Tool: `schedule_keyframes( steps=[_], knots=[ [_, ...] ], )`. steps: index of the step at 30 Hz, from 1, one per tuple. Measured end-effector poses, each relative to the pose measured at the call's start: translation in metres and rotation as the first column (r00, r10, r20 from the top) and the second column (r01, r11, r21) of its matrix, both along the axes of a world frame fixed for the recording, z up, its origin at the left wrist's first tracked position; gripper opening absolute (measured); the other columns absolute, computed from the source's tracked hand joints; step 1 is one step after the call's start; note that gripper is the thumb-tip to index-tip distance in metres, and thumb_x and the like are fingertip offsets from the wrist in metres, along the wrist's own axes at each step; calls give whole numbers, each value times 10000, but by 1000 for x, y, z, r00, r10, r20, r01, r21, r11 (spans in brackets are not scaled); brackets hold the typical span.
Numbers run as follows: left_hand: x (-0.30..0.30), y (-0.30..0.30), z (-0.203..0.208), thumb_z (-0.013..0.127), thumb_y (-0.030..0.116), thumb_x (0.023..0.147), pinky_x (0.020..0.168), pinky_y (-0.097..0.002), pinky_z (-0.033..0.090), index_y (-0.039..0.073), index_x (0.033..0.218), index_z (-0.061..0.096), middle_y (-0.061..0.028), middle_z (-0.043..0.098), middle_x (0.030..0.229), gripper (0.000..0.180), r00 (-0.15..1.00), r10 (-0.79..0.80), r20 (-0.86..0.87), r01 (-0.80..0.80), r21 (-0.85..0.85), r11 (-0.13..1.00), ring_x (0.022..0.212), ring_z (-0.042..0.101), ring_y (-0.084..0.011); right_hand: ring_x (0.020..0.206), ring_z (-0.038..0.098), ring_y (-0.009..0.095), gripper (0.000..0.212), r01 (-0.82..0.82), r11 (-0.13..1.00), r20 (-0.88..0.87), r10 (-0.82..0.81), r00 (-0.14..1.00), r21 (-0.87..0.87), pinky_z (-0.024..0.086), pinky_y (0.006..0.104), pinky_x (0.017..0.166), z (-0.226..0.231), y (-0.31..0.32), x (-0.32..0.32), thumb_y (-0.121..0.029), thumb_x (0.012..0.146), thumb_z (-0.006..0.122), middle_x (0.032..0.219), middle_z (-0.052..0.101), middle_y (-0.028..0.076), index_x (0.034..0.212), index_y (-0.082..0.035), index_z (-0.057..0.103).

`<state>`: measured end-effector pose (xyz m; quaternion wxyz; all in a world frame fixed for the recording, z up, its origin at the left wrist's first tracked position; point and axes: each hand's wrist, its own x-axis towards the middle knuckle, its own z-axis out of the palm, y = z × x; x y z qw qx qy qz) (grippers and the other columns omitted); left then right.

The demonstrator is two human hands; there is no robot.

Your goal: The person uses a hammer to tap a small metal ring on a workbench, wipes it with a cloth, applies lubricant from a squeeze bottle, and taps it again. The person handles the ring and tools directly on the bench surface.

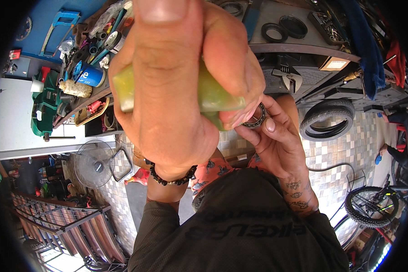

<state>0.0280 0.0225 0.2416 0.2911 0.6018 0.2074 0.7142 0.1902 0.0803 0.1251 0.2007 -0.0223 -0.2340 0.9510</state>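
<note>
Very close to the camera, my left hand (165,90), with a dark beaded bracelet at its wrist, is closed around a translucent yellow-green squeeze container (216,93). Most of the container is hidden behind my fingers, and its lower end points toward the other hand. Just below and to the right, my right hand (283,133) pinches a small round bearing (262,118) between thumb and fingers. Part of the bearing's ring is covered by my left fingertips. Whether the container touches the bearing, I cannot tell.
A workbench (303,48) ahead carries black rings (293,27); an adjustable wrench (291,78) is below its edge. Tyres (327,121) are on the tiled floor at right, near a bicycle wheel (371,205). A green vise (45,109) and a fan (94,164) are at left.
</note>
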Motion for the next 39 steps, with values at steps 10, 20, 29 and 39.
schedule_keyframes(
  steps=[10,20,29,39],
  knots=[
    [-9,7,-3,170,406,1164,437,-345,429,110,970,507,-67,481,642,489,994,-75,-81,82,88,993,462,388,-157,1352,593,273,452,-2,1000,6,2,1000,15,517,407,1146,0,1,1,-47,1028,612,1457,583,215,1463,-13,496],
    [-3,-4,8,184,357,1156,447,-355,437,113,993,512,-78,489,658,440,985,50,-165,-71,-127,989,470,394,-167,1360,586,258,458,3,1000,8,-3,1000,19,539,392,1123,1,1,0,-34,1017,629,1462,581,206,1458,-21,505],
    [-3,-6,5,188,343,1150,452,-361,439,119,992,510,-79,490,661,423,987,46,-153,-67,-141,988,473,396,-173,1355,591,255,473,-1,1000,-2,1,1000,12,538,398,1126,-2,1,-1,-11,998,643,1468,582,188,1453,-34,516],
    [-4,-7,3,188,341,1147,453,-364,438,122,989,511,-77,491,664,421,992,38,-119,-54,-130,990,475,402,-176,1349,596,253,474,8,1000,6,-8,1000,-1,527,405,1138,-2,-1,-1,5,989,645,1463,584,178,1444,-36,518]
  ],
)
